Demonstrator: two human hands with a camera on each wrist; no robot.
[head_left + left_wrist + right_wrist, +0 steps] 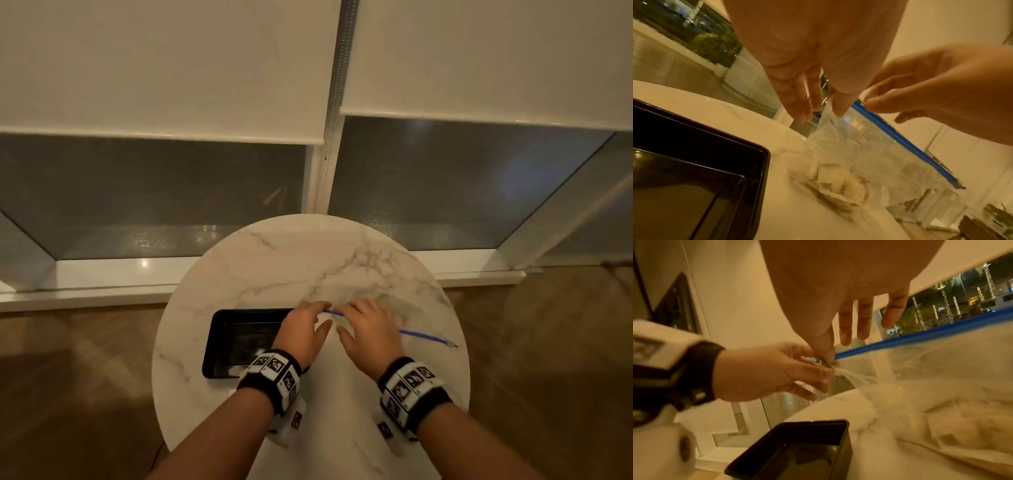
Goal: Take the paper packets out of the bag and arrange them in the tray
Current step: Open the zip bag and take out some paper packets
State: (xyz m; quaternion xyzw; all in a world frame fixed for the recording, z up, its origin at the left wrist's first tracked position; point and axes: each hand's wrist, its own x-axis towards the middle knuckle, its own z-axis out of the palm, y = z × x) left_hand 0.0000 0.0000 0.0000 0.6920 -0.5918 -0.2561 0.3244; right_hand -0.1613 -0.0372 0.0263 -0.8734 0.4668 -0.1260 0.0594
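Clear bag (869,154), both hands pinching zip

Round marble table (281,274) bears black tray (219,342) and bag (376,294).

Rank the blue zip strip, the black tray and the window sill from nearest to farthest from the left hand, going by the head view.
1. Blue zip strip: at the fingertips of the left hand, running right.
2. Black tray: beneath and left of the hand, on the marble table.
3. Window sill: beyond the table's far edge.
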